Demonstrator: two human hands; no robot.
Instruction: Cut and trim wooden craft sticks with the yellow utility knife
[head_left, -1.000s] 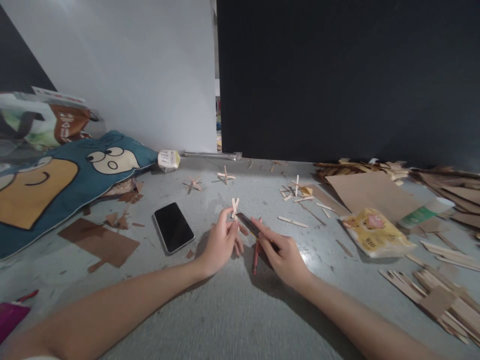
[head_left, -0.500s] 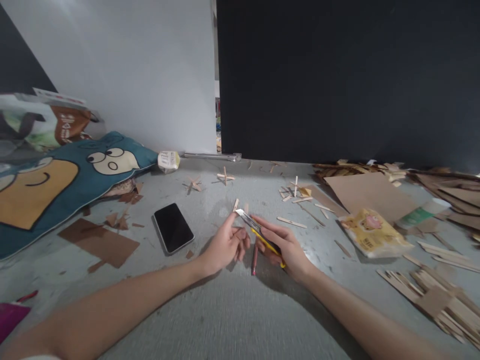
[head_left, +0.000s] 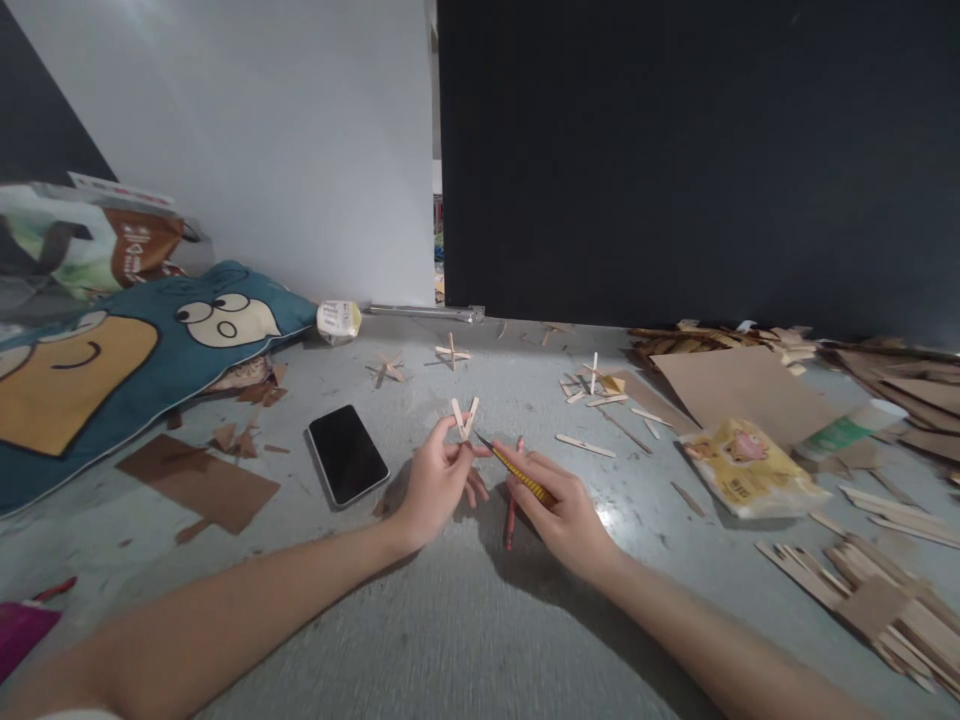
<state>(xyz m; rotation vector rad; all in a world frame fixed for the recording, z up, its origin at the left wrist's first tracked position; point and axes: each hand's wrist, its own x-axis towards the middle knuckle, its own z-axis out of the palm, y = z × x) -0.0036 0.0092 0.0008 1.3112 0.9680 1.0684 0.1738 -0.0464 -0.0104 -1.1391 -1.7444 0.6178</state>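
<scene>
In the middle of the head view, my left hand [head_left: 442,480] pinches small wooden sticks [head_left: 459,417] that stick up in a V from between thumb and finger. My right hand [head_left: 562,510] grips a yellow utility knife [head_left: 527,480], its blade pointing left and up toward the lower end of the V. A red pencil [head_left: 511,515] lies on the table beneath the right hand's fingers; part of it is hidden. Left of my left hand lies a dark-screened phone [head_left: 348,456].
Small stick crosses [head_left: 452,352] stand farther back, with loose sticks [head_left: 585,445] to the right. A yellow tissue pack [head_left: 750,470], a glue bottle [head_left: 855,428] and a stick bundle [head_left: 870,605] lie at right. Cardboard [head_left: 199,484] and a blue cushion [head_left: 187,345] occupy the left.
The knife has turned over in my right hand and its tip has dropped slightly. My left hand has rotated, so the sticks now show as a V.
</scene>
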